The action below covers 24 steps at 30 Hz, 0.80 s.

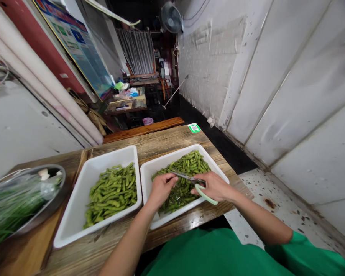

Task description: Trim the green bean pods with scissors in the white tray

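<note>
My right hand (211,185) is closed around a pair of scissors (203,191) with pale green handles. Their blades point left, and the tips come right up to the fingers of my left hand (162,188). Thumb and forefinger of that left hand are pinched together; what they hold is too small to make out. Both hands are over the right white tray (218,169), which is heaped with green edamame pods (194,163). Beside it on the left, another white tray (71,214) holds more edamame pods (112,195).
Both trays stand on a wooden table (158,143) with a green QR-code card (194,128) at its far corner. A metal basin (53,207) with bagged green stalks (14,211) sits left. Beyond are a bench (143,129) and a cluttered table (126,104); a wall (276,96) runs along the right.
</note>
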Each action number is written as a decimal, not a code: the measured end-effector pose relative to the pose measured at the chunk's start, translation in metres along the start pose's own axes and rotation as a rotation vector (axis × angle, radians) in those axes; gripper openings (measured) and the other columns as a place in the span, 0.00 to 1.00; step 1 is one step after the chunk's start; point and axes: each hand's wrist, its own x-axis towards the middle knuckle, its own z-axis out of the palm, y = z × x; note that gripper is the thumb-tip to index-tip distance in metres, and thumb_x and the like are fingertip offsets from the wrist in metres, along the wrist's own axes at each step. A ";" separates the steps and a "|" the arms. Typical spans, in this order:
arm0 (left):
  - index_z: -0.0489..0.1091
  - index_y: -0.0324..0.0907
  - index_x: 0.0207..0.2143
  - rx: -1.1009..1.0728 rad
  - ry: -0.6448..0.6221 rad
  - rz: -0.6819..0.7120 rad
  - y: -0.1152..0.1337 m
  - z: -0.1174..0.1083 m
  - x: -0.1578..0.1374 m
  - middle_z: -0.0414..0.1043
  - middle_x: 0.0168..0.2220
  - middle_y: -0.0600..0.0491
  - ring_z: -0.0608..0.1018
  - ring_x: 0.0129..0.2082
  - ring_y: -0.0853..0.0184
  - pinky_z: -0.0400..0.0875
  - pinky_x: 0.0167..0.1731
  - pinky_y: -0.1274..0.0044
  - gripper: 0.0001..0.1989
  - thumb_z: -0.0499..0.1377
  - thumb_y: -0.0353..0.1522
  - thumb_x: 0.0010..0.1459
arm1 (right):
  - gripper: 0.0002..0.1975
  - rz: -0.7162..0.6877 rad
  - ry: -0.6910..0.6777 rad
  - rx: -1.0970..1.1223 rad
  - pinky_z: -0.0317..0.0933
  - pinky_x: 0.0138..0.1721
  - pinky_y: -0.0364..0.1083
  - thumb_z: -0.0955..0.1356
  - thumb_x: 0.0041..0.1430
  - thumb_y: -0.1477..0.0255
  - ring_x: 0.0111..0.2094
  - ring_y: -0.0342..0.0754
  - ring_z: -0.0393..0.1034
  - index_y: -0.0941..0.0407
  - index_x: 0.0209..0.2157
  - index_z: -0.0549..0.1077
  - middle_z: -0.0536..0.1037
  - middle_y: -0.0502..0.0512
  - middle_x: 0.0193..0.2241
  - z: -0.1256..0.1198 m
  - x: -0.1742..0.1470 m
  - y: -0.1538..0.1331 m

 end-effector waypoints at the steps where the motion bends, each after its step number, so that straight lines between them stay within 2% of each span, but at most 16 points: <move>1: 0.70 0.37 0.25 -0.021 -0.027 -0.024 0.001 0.000 -0.001 0.65 0.18 0.57 0.65 0.18 0.73 0.58 0.21 0.81 0.13 0.53 0.39 0.48 | 0.20 -0.002 -0.013 -0.014 0.46 0.21 0.38 0.65 0.44 0.56 0.19 0.40 0.58 0.56 0.34 0.72 0.68 0.49 0.18 0.000 -0.001 0.000; 4: 0.69 0.37 0.22 -0.098 -0.110 -0.095 0.006 -0.001 -0.003 0.65 0.18 0.56 0.64 0.17 0.75 0.56 0.19 0.82 0.12 0.54 0.37 0.46 | 0.20 -0.035 -0.051 -0.070 0.46 0.21 0.39 0.64 0.45 0.56 0.19 0.41 0.58 0.55 0.34 0.73 0.68 0.49 0.17 -0.004 -0.001 0.000; 11: 0.68 0.35 0.20 -0.278 -0.279 -0.340 0.009 -0.005 -0.008 0.61 0.13 0.58 0.60 0.13 0.78 0.50 0.13 0.84 0.10 0.59 0.35 0.43 | 0.17 -0.106 -0.220 -0.097 0.46 0.21 0.38 0.65 0.43 0.56 0.20 0.40 0.58 0.56 0.25 0.73 0.69 0.49 0.18 -0.021 0.006 0.004; 13: 0.68 0.35 0.22 -0.443 -0.238 -0.397 0.005 -0.007 -0.006 0.62 0.14 0.58 0.62 0.14 0.79 0.50 0.12 0.86 0.08 0.61 0.33 0.41 | 0.17 -0.097 -0.226 -0.065 0.47 0.22 0.38 0.65 0.43 0.56 0.20 0.40 0.59 0.57 0.25 0.73 0.68 0.48 0.18 -0.023 0.007 0.006; 15: 0.68 0.36 0.26 -0.695 -0.145 -0.444 0.001 -0.010 -0.004 0.62 0.16 0.59 0.63 0.15 0.80 0.52 0.12 0.87 0.08 0.62 0.30 0.41 | 0.19 -0.058 -0.191 -0.027 0.47 0.21 0.38 0.65 0.43 0.55 0.21 0.40 0.58 0.56 0.28 0.73 0.67 0.48 0.18 -0.023 0.007 0.008; 18: 0.66 0.35 0.26 -1.033 -0.032 -0.485 -0.002 -0.014 0.000 0.64 0.19 0.57 0.66 0.18 0.80 0.59 0.15 0.89 0.06 0.60 0.24 0.43 | 0.21 -0.010 -0.147 0.036 0.48 0.21 0.38 0.64 0.44 0.54 0.21 0.40 0.58 0.56 0.33 0.71 0.67 0.48 0.20 -0.023 0.005 0.008; 21: 0.66 0.33 0.25 -1.169 0.085 -0.475 -0.001 -0.014 0.002 0.68 0.23 0.52 0.73 0.25 0.75 0.69 0.25 0.85 0.04 0.57 0.20 0.45 | 0.25 -0.011 -0.128 0.055 0.50 0.24 0.39 0.63 0.45 0.53 0.23 0.41 0.60 0.57 0.39 0.68 0.69 0.49 0.23 -0.022 0.001 0.004; 24: 0.67 0.33 0.26 -1.236 0.182 -0.437 0.003 -0.011 0.001 0.69 0.26 0.50 0.74 0.30 0.71 0.71 0.29 0.83 0.05 0.56 0.19 0.46 | 0.26 -0.029 -0.112 0.044 0.52 0.25 0.40 0.62 0.46 0.52 0.24 0.42 0.61 0.57 0.41 0.65 0.70 0.50 0.26 -0.022 -0.003 -0.001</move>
